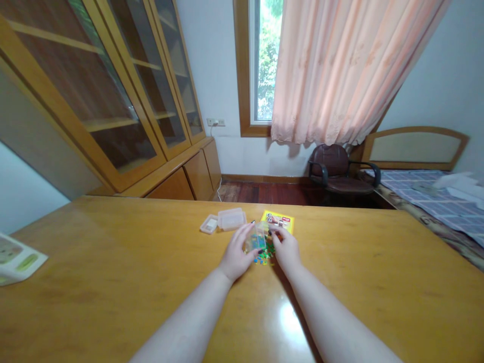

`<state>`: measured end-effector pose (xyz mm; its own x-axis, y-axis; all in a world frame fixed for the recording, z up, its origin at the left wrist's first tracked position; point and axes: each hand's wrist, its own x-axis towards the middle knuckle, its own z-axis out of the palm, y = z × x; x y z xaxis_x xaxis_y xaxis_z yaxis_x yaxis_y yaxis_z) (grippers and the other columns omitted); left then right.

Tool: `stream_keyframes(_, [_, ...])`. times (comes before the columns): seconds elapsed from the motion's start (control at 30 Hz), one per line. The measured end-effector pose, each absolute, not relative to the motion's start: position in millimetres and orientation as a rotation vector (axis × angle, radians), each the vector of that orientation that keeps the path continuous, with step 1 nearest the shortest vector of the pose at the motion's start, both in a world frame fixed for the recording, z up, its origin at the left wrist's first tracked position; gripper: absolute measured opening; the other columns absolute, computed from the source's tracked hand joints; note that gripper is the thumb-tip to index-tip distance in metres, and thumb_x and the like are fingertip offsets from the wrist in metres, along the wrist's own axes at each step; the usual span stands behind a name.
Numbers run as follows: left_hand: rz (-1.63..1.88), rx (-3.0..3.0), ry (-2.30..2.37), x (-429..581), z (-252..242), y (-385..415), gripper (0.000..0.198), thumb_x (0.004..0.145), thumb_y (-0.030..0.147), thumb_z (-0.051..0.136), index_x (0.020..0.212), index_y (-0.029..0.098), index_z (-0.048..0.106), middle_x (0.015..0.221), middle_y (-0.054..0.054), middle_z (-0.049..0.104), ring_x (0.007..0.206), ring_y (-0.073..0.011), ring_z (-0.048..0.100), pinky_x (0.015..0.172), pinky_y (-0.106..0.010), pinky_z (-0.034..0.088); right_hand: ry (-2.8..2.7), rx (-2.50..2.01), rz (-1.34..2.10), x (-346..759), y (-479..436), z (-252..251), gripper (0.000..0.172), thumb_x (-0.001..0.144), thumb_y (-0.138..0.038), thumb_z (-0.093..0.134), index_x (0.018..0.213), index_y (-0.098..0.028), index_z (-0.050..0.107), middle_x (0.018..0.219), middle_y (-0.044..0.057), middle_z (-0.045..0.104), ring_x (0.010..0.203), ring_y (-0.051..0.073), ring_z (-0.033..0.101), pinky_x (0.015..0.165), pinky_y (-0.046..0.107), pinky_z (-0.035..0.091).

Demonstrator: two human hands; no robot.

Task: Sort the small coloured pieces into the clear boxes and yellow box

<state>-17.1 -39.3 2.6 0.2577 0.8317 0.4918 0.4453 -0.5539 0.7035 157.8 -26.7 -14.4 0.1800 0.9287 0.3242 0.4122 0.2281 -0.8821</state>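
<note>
My left hand [237, 253] is wrapped round a small clear plastic box [258, 239] with blue and green bits showing through it. My right hand [286, 250] is at the box's right side, its fingers bent together; what they grip, if anything, is too small to tell. Below and between the hands, several small green, blue and yellow pieces [263, 259] lie loose on the wooden table [151, 282]. Just behind the hands is a yellow printed card or booklet [279, 220], partly covered by my right hand.
An open clear container [232, 219] and a smaller clear case [209, 224] with a white label lie left of the card. A white and green object [20, 259] stands at the table's left edge. Beyond the table is a dark armchair [333, 169].
</note>
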Motion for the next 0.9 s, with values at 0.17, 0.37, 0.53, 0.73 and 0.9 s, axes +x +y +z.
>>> stream_keyframes(0.17, [1.458, 1.63, 1.072, -11.9, -7.4, -31.1, 0.077, 0.075, 0.03, 0.062, 0.139, 0.026, 0.019, 0.131, -0.011, 0.043, 0.123, -0.0207, 0.041, 0.105, -0.038, 0.03, -1.813, -1.062, 0.587, 152.9, -38.6, -4.7, 0.038, 0.08, -0.031, 0.051, 0.117, -0.021, 0.055, 0.119, 0.009, 0.058, 0.111, 0.023, 0.051, 0.096, 0.041, 0.038])
stream_keyframes(0.37, [1.362, 1.507, 0.926, -7.4, -5.0, -31.4, 0.091, 0.069, 0.024, 0.066, 0.14, 0.03, 0.01, 0.144, -0.011, 0.024, 0.122, -0.0218, 0.042, 0.104, -0.037, 0.033, -2.005, -1.024, 0.567, 146.2, -44.2, 0.4, 0.075, 0.067, -0.029, 0.065, 0.135, -0.019, 0.034, 0.131, 0.011, 0.046, 0.119, 0.025, 0.044, 0.1, 0.042, 0.035])
stream_keyframes(0.53, [1.21, 1.715, 1.031, -7.4, -2.2, -37.8, 0.076, 0.068, 0.02, 0.065, 0.136, 0.025, 0.03, 0.139, -0.009, 0.036, 0.127, -0.0244, 0.036, 0.107, -0.04, 0.028, -2.011, -1.16, 0.449, 148.6, -39.9, -10.0, 0.06, 0.071, -0.018, 0.054, 0.129, -0.017, 0.042, 0.128, 0.012, 0.05, 0.115, 0.024, 0.048, 0.098, 0.042, 0.038])
stream_keyframes(0.73, [1.181, 1.848, 1.176, -8.3, 0.7, -39.1, 0.066, 0.068, 0.021, 0.065, 0.129, 0.023, 0.038, 0.131, -0.009, 0.045, 0.122, -0.0218, 0.042, 0.105, -0.04, 0.031, -2.018, -1.184, 0.373, 150.7, -39.6, -15.2, 0.059, 0.069, -0.011, 0.048, 0.127, -0.017, 0.045, 0.127, 0.011, 0.052, 0.115, 0.023, 0.048, 0.098, 0.043, 0.038])
stream_keyframes(0.9, [1.21, 2.019, 1.262, -8.8, 1.5, -39.8, 0.06, 0.068, 0.023, 0.065, 0.124, 0.023, 0.042, 0.125, -0.007, 0.05, 0.117, -0.0213, 0.046, 0.102, -0.04, 0.035, -2.034, -1.16, 0.321, 150.1, -39.8, -14.1, 0.058, 0.069, -0.01, 0.047, 0.127, -0.013, 0.044, 0.129, 0.013, 0.049, 0.118, 0.022, 0.046, 0.099, 0.042, 0.037])
